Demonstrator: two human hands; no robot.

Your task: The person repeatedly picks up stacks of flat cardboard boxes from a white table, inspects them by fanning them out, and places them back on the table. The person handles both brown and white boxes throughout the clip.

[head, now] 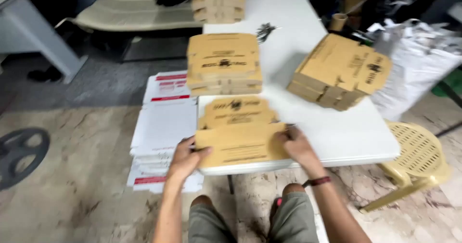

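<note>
Right then, both hands were on one flat brown cardboard box blank (239, 136), which lay at the near edge of the white table (346, 132), at about 6 o'clock on the tabletop. The left hand (185, 158) pinched the blank's left edge at 9 o'clock, thumb on top and fingers underneath. The right hand (297, 145) was closed over the right edge at 3 o'clock, fingers curled onto the upper face. The near panel looked folded up over the rest, while the far flaps lay flat toward 12 o'clock.

By its look the blank was light, thin corrugated board: stiff across its panels but ready to bend along the scored lines, and easy to crease or dent if squeezed mid-panel. Its matt surface should not be slippery. The side edges close to the fold seemed the sound places to hold it, as both hands did.

Beyond it at 12 o'clock stood a stack of folded brown boxes (224, 65), with another stack (219, 2) at the far end. At 2 o'clock a third, tilted stack (339, 72) sat near the right edge. Off the table at 9 o'clock, a pile of white flat sheets with red bands (163, 127) lay on the floor. A pale yellow plastic stool (417, 158) stood at 3 o'clock.
</note>
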